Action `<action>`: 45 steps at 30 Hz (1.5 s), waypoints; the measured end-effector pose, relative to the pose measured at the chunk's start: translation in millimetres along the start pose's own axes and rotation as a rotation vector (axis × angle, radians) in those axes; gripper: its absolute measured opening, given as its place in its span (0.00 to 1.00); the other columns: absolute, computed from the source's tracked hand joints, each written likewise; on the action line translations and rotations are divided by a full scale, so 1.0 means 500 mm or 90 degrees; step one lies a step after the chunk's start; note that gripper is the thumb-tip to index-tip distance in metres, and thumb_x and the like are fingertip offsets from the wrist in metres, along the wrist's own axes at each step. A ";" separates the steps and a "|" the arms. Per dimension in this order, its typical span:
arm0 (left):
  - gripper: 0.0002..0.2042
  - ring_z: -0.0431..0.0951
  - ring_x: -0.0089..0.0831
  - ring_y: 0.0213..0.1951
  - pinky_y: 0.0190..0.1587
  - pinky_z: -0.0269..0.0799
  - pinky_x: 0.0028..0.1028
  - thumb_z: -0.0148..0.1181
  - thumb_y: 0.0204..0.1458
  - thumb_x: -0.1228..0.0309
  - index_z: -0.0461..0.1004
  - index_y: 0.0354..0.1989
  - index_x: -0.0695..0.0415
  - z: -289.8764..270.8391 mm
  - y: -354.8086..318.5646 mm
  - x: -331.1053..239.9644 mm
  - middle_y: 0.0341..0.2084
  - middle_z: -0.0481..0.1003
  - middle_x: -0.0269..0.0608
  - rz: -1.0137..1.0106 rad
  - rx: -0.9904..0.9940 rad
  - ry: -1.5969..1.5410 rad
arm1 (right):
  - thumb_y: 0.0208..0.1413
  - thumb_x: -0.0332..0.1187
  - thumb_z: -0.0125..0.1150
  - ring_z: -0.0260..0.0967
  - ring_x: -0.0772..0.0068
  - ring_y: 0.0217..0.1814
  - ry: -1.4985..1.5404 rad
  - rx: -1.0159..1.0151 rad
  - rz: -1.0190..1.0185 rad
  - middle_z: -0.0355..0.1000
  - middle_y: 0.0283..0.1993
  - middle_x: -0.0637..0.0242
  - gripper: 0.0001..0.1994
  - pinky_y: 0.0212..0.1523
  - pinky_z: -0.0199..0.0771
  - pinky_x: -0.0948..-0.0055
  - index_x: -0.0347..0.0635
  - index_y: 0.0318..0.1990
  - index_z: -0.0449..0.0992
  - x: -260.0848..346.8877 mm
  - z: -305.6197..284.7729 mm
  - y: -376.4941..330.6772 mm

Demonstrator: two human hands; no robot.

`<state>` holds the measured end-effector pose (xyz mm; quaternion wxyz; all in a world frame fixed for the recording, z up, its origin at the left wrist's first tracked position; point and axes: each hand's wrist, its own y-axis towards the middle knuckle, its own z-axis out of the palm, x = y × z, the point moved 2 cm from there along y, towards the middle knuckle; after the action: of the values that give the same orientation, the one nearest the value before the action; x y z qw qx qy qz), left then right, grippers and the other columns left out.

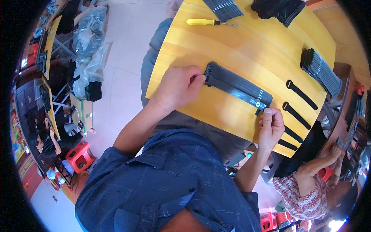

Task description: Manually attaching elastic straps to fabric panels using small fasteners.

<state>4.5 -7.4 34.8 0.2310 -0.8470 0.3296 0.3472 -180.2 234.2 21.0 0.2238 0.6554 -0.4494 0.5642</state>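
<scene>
A stack of black hook-and-loop cable straps (236, 81) lies across the wooden table in front of me, with a shiny printed band along its near side. At its left end, my left hand (176, 86) is closed, thumb and forefinger pinching the edge by the looped strap heads. The right end is pinched by my right hand (271, 125), thumb on top and the other fingers curled. Just beyond that hand, single black straps (302, 94) with slotted heads lie apart on the table; my right hand partly covers the nearest ones.
A yellow-handled screwdriver (200, 22) lies at the far left of the table (174, 50). Further bundles of straps (320, 73) stand at the right, and a black pile (278, 9) at the far edge. A co-worker (309, 189) sits at the right; a red stool (80, 156) stands left.
</scene>
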 end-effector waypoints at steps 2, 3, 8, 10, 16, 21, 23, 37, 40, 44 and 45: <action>0.09 0.73 0.38 0.18 0.23 0.66 0.35 0.62 0.58 0.68 0.77 0.30 0.60 -0.001 0.000 -0.002 0.17 0.72 0.48 0.007 0.001 -0.004 | 0.68 0.34 0.62 0.59 0.89 0.26 -0.016 -0.004 0.002 0.67 0.25 0.78 0.09 0.26 0.59 0.85 0.39 0.36 0.76 0.000 0.000 0.000; 0.09 0.73 0.38 0.18 0.23 0.66 0.35 0.62 0.58 0.68 0.77 0.30 0.60 -0.001 0.001 -0.001 0.17 0.72 0.48 0.007 0.001 -0.006 | 0.68 0.34 0.62 0.59 0.89 0.26 -0.018 -0.005 0.001 0.67 0.25 0.78 0.09 0.26 0.59 0.85 0.39 0.36 0.76 0.003 0.001 0.000; 0.09 0.72 0.37 0.17 0.22 0.65 0.35 0.62 0.58 0.68 0.77 0.29 0.60 -0.003 0.001 -0.001 0.16 0.72 0.47 0.013 0.000 0.006 | 0.68 0.33 0.61 0.59 0.89 0.25 0.001 -0.004 0.005 0.69 0.26 0.77 0.09 0.26 0.59 0.85 0.38 0.36 0.76 0.006 0.005 0.001; 0.09 0.72 0.37 0.17 0.22 0.65 0.35 0.62 0.58 0.68 0.77 0.29 0.60 -0.002 0.002 -0.002 0.16 0.72 0.47 0.013 0.004 0.006 | 0.68 0.33 0.61 0.59 0.89 0.25 -0.007 -0.006 0.004 0.69 0.26 0.77 0.09 0.26 0.59 0.85 0.38 0.36 0.76 0.004 0.003 0.000; 0.09 0.71 0.36 0.17 0.22 0.64 0.36 0.63 0.58 0.68 0.76 0.28 0.60 -0.001 0.002 -0.002 0.16 0.71 0.47 0.013 0.006 0.002 | 0.68 0.32 0.60 0.59 0.89 0.25 -0.026 -0.007 0.004 0.69 0.26 0.76 0.09 0.25 0.59 0.84 0.38 0.35 0.76 0.007 0.006 0.000; 0.09 0.72 0.38 0.17 0.22 0.65 0.36 0.63 0.58 0.68 0.76 0.28 0.60 0.001 0.001 -0.004 0.16 0.72 0.47 0.015 -0.003 0.008 | 0.68 0.32 0.60 0.59 0.89 0.25 -0.027 -0.010 0.001 0.67 0.25 0.77 0.09 0.25 0.57 0.84 0.38 0.34 0.76 0.007 0.006 0.000; 0.10 0.73 0.39 0.17 0.22 0.65 0.37 0.63 0.57 0.68 0.76 0.28 0.60 0.002 0.003 -0.005 0.16 0.72 0.48 0.018 -0.002 0.027 | 0.68 0.32 0.60 0.58 0.89 0.25 -0.037 -0.017 0.001 0.66 0.24 0.78 0.09 0.25 0.57 0.84 0.38 0.34 0.76 0.007 0.005 0.002; 0.09 0.73 0.40 0.17 0.23 0.65 0.37 0.62 0.56 0.68 0.76 0.28 0.60 0.001 0.005 -0.005 0.15 0.71 0.49 0.000 -0.002 0.030 | 0.65 0.32 0.65 0.54 0.90 0.25 -0.104 -0.050 -0.013 0.64 0.23 0.82 0.09 0.25 0.55 0.84 0.38 0.32 0.77 -0.002 0.009 0.007; 0.08 0.72 0.38 0.16 0.22 0.65 0.36 0.62 0.56 0.69 0.76 0.28 0.60 0.002 0.006 -0.002 0.15 0.71 0.48 -0.012 0.003 0.029 | 0.65 0.32 0.65 0.53 0.90 0.24 -0.123 -0.055 -0.019 0.63 0.22 0.82 0.10 0.24 0.55 0.84 0.38 0.31 0.76 0.004 0.013 0.007; 0.09 0.72 0.39 0.16 0.22 0.65 0.36 0.63 0.56 0.68 0.76 0.28 0.60 -0.001 0.007 -0.004 0.15 0.71 0.49 -0.008 0.004 0.022 | 0.64 0.32 0.65 0.53 0.89 0.23 -0.157 -0.072 -0.028 0.62 0.20 0.81 0.10 0.24 0.55 0.83 0.38 0.31 0.76 0.004 0.014 0.007; 0.09 0.72 0.39 0.16 0.22 0.65 0.36 0.63 0.56 0.68 0.76 0.28 0.60 -0.001 0.007 -0.004 0.15 0.71 0.49 -0.008 0.002 0.021 | 0.64 0.32 0.65 0.53 0.89 0.23 -0.157 -0.071 -0.030 0.62 0.20 0.81 0.10 0.24 0.55 0.83 0.38 0.31 0.76 0.008 0.015 0.007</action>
<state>1.0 -9.1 36.1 0.2290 -0.8544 0.3285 0.3311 -179.3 225.0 21.9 0.2160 0.7167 -0.4887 0.4482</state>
